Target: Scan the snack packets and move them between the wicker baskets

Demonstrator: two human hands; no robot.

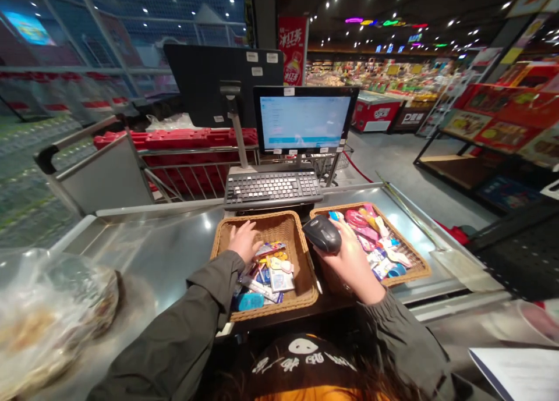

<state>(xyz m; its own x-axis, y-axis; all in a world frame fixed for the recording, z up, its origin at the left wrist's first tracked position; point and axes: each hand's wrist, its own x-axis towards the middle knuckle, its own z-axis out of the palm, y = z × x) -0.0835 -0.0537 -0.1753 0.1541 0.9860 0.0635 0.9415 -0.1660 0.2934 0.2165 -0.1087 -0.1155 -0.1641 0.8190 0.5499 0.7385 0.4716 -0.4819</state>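
Observation:
My right hand (353, 264) is wrapped round a black barcode scanner (322, 234), held above the near-left edge of the right wicker basket (424, 268). That basket holds pink, white and blue small goods. Over the inner left side of the other wicker basket (275, 312) hovers my left hand (243, 242), fingers spread and apparently holding nothing. Inside this left basket lie several small packaged items, among them a white box (282, 279) and a blue item (248, 301). Whether my left fingertips touch anything there is hard to tell.
Behind the baskets stand a black keyboard (273, 187) and a lit screen (305, 121), with a second monitor's dark back (222, 84) to the left. A clear plastic bag (52, 319) lies on the metal counter (161, 244) at left. Papers (519, 373) lie at lower right.

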